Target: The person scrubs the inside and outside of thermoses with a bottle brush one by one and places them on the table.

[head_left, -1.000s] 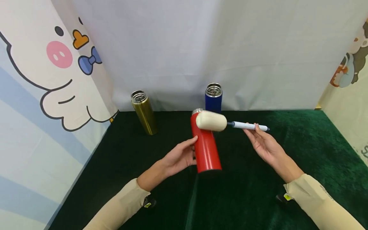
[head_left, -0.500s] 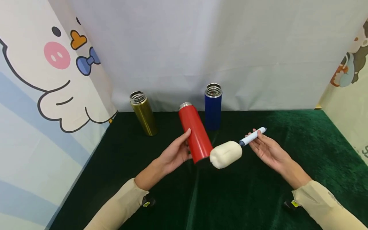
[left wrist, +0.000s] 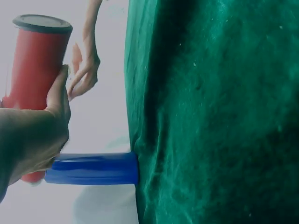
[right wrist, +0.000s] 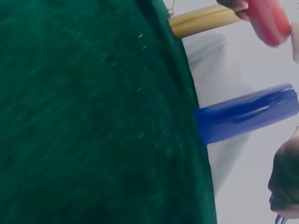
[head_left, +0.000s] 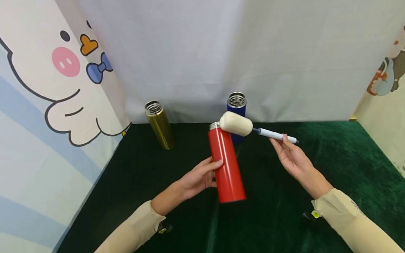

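My left hand (head_left: 199, 178) grips a red bottle (head_left: 227, 168) around its middle, raised above the table and tilted with its metal neck up and away. In the left wrist view the dark base of the red bottle (left wrist: 39, 65) faces up. My right hand (head_left: 292, 156) pinches the pale handle of a sponge bottle brush (head_left: 235, 123) between thumb and fingers. The cream sponge head overlaps the red bottle's neck in the head view; whether they touch I cannot tell. In the right wrist view my right hand (right wrist: 285, 175) shows only in part.
Behind the brush stands an uncapped blue bottle (head_left: 237, 109), partly hidden. An uncapped gold bottle (head_left: 160, 128) stands at the back left. Dark green cloth (head_left: 265, 207) covers the table, with a white curtain (head_left: 190, 52) behind it.
The brush head dropped down to the red bottle's base, then swung back up to its neck. The red bottle shifted left and back right, and now sits slightly lower.
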`<state>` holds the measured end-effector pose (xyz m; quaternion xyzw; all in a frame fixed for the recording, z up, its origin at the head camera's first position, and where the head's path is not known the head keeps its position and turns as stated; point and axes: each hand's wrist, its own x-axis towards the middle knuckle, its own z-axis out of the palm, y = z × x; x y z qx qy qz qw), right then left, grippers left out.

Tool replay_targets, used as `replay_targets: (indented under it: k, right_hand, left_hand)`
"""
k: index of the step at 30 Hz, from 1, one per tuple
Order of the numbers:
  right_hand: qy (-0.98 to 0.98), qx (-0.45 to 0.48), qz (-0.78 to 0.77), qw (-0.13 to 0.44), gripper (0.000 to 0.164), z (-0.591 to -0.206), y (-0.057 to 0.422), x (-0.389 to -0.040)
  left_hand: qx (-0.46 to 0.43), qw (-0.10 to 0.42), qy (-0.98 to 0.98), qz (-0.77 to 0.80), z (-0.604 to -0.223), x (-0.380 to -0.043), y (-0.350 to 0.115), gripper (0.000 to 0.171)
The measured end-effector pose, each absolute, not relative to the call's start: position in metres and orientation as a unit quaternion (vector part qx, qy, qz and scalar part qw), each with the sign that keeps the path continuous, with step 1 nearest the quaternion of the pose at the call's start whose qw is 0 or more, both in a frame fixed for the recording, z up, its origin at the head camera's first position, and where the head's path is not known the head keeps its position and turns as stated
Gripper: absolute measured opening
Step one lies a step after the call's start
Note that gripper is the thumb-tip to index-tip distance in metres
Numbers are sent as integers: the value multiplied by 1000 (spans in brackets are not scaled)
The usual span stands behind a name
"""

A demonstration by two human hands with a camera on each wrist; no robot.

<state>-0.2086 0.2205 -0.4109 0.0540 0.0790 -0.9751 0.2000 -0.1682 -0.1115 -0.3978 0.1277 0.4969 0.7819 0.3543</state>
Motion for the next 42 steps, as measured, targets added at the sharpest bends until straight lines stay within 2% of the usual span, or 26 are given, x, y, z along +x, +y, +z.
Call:
replay_targets:
  k: [3,8,16,21,27,32,36,39,42]
  right_hand:
    - [134,18,-963,235,18,-418,227,-205]
    - [185,-25,-945,267,25,-429,235,-201]
    - [135,13,-962,236,16,-414,229,-212]
    - [89,2,-975,204,20,-400,233,-213]
    - [172,0,-951,258,17,-414,244,-204]
    - [191,-42,-938,286,28,-426,252,-203]
    - [183,-38,-942,278,24,-422,250,-208]
    - [147,10,-956,254,21,-412,243,-212]
    - [98,56,-970,217,26,-404,236,-217]
  left_hand:
    - [115,330,473,809,-395,-173,-115,50]
    - [82,303,461,830,-390,-181,-120,51]
    - [113,345,471,804,-395,-172,-110,49]
    - [128,361,477,791,-400,-164,-103,53]
    - [60,311,429,846,-392,-172,-104,53]
    - [29,277,407,870,-384,-185,-101,52]
    - [44,293,425,855,-383,-183,-99,53]
    - [58,319,427,844,-388,-175,-97,49]
    - [66,345,416,839,-393,-166,-96,45]
